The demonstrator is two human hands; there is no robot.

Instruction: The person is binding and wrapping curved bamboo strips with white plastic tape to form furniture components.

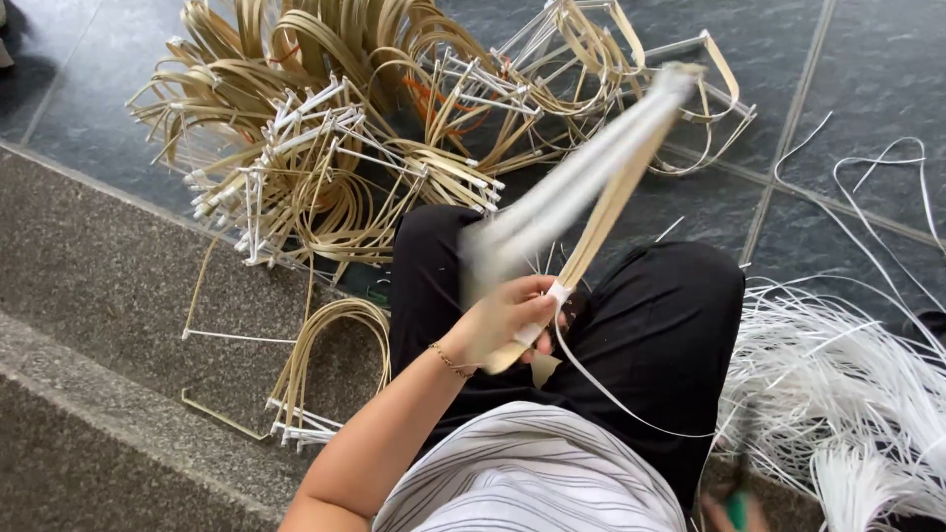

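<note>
Head view, looking down over black trousers and a striped shirt to a dark tiled floor and a grey stone step. Largest on the floor: a heap of finished bent cane frames, tan loops tied at the ends with white strip, piled well ahead of the knees, with a few more loops lying on the step just left of the leg. Judged a good many done. At the right, a big sheaf of loose white strips, unused, so plenty seemingly left. Above the lap, blurred in motion, a bundle of tan slats rising from the fist toward the heap. Left hand, bracelet on the wrist, closed round the bundle's lower end. A white strip wrapped there and trailing down across the lap; binding on this piece judged underway, not finished. Right hand mostly hidden behind the left; grip impossible to tell.
</note>
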